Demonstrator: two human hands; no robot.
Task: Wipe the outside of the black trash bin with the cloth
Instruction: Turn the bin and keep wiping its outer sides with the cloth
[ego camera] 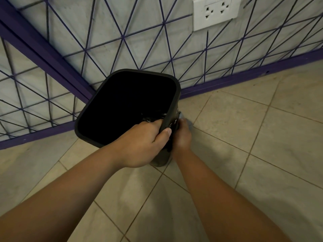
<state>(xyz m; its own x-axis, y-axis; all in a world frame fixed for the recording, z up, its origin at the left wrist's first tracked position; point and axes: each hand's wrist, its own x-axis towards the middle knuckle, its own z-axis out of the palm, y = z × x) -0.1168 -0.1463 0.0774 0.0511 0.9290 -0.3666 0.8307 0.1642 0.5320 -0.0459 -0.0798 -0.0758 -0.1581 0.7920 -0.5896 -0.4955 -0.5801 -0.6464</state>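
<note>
1. Floor point(262, 137): beige square tiles with thin brown grout lines, laid at a slant to the view. Faint dark specks show on the tiles near the wall. Soft shadows of the arms fall across the tiles in the lower middle.
2. Wall point(139, 23): pale grey, with a purple metal grille point(122, 38) of crossing thin bars in front of it. The grille's thick purple bottom rail meets the floor along the wall's foot, and a thick purple post runs down from the upper left.
3. Socket plate point(215, 12): white, double outlet, fixed on the wall at the upper right, behind the grille bars.
4. Black bin point(125, 105): stands on the floor, just beside the grille's bottom rail, tilted so its open mouth faces the camera. The inside is dark; a crumpled black liner shows at the near rim.
5. Left hand point(141, 144): grips the bin's near right rim, fingers curled inside, thumb pressed on the outer face.
6. Right hand point(182, 135): low against the bin's right outer side, fingers curled over a grey cloth point(187, 124).
7. Cloth: only a small grey portion shows beyond the fingers, touching the bin's outer wall near the floor.
</note>
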